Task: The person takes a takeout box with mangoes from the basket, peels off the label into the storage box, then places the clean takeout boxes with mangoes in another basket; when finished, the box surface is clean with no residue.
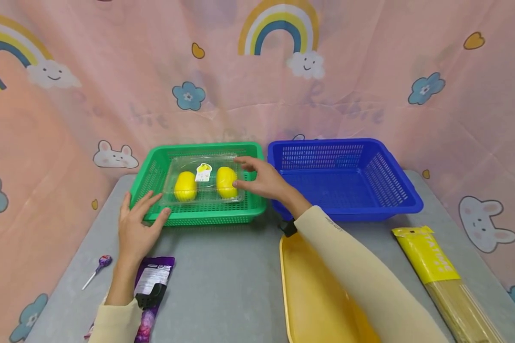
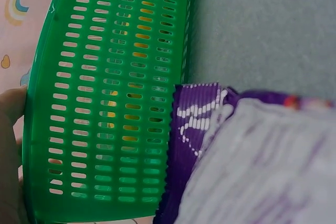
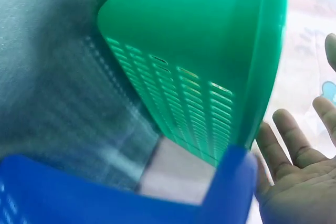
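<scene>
A clear box (image 1: 206,183) is lying in the green basket (image 1: 201,216). The left hand (image 1: 138,227) and right hand (image 1: 263,179) are flanking it — fingers spread apart

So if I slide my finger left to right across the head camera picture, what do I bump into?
Lollipop → green basket → blue basket → yellow packet.

My head view is bright, with faint glints on the clear box (image 1: 207,188); at my wrists, the purple packet (image 2: 262,156) smears and the blue basket (image 3: 105,198) seems unfocused.
</scene>
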`<state>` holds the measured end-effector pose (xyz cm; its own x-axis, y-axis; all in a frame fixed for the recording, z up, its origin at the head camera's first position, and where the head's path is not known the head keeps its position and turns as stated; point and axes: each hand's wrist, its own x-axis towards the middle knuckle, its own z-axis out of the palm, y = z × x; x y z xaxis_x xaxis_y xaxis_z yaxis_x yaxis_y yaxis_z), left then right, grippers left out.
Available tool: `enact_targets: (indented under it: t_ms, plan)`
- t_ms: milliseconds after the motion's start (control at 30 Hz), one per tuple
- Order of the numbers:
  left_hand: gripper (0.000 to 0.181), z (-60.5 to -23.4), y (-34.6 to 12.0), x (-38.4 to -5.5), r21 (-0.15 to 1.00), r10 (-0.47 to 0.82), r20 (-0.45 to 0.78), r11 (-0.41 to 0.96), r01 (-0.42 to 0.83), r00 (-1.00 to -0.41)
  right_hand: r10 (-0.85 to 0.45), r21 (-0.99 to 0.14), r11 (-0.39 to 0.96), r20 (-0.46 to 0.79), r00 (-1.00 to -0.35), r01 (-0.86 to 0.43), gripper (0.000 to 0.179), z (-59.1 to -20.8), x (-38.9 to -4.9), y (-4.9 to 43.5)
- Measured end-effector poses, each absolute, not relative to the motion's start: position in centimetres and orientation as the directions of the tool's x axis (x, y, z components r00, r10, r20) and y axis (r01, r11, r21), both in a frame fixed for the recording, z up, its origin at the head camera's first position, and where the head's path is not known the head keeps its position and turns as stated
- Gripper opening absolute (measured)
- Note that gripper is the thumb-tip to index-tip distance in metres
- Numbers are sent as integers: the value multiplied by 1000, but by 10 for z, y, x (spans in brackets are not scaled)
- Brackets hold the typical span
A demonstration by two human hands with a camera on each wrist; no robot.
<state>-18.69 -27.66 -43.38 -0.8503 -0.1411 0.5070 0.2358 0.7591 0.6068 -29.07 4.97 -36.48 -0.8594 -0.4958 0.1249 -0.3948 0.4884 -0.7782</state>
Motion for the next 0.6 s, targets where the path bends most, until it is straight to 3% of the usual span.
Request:
enact_targets:
  t_ms: [333,600]
  plan:
    - [45,-434,-277,-188,609,-139,525,750,257,-839,-479,-653,640,72,-875,-404,57,-367,-310,45]
    - [44,-433,-277,-187,606,-137,528,752,259,-838,-479,-646,664,18,-877,-376,59,-366,-317,42]
